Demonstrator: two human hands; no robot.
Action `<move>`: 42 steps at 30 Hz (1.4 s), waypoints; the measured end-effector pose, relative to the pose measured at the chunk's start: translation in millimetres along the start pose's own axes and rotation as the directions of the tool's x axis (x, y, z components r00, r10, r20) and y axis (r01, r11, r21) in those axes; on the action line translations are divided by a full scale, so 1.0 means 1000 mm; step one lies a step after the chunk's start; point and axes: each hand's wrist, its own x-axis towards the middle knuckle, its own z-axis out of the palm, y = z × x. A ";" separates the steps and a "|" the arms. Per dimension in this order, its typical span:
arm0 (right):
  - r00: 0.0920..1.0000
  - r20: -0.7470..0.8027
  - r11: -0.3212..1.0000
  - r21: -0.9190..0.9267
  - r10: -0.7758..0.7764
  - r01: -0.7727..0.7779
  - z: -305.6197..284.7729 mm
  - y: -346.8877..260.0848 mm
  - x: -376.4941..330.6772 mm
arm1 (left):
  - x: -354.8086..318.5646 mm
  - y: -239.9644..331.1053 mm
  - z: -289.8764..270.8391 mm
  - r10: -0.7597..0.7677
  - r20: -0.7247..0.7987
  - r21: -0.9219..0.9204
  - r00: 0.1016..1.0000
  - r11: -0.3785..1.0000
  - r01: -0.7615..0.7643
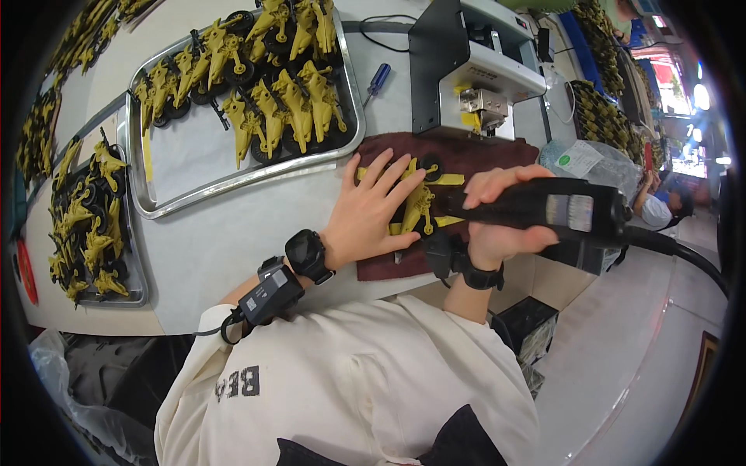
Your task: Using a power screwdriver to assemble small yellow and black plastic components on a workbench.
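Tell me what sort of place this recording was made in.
Probably a small-parts assembly workshop or factory: a shallow silver metal tray holds many alike yellow-and-black pieces, a blue-handled screwdriver lies nearby, and the right hand grips a black corded cylindrical tool.

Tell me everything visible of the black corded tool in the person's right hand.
The tool has a long, rounded black body that looks like plastic, with a pale, shiny label near its rear. A thick black cable leaves that end. It lies roughly sideways in the right hand, fingers above, thumb below, its front toward the yellow piece by the left hand. Whether its tip touches is unclear.
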 end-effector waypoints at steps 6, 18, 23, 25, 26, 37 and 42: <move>0.916 -0.222 0.934 -0.212 -0.333 0.288 -0.005 -0.038 0.082 | 0.001 0.000 -0.002 -0.001 -0.023 0.002 1.000 1.000 0.001; 0.993 0.084 0.975 0.213 -0.081 0.061 0.003 -0.023 0.034 | 0.000 0.000 0.000 -0.011 -0.064 -0.076 0.998 0.997 0.006; 0.977 0.080 0.971 0.152 -0.197 0.183 0.022 -0.014 0.005 | -0.001 -0.001 -0.001 -0.015 -0.059 -0.077 0.998 0.997 0.010; 0.977 0.069 0.972 0.136 -0.203 0.193 0.023 -0.011 0.007 | 0.000 -0.001 -0.001 -0.019 -0.060 -0.083 0.998 0.996 0.014; 0.978 0.059 0.975 0.112 -0.198 0.190 0.024 -0.011 0.009 | 0.000 -0.001 -0.002 -0.016 -0.058 -0.084 0.998 0.996 0.011; 0.996 0.039 0.996 -0.044 0.076 -0.075 0.035 0.011 0.008 | 0.001 -0.001 -0.001 0.021 -0.034 0.016 0.999 1.000 -0.021; 0.992 -0.079 0.993 0.064 -0.099 0.104 0.020 -0.014 0.024 | 0.000 0.001 -0.002 0.001 -0.012 -0.010 1.000 1.000 -0.001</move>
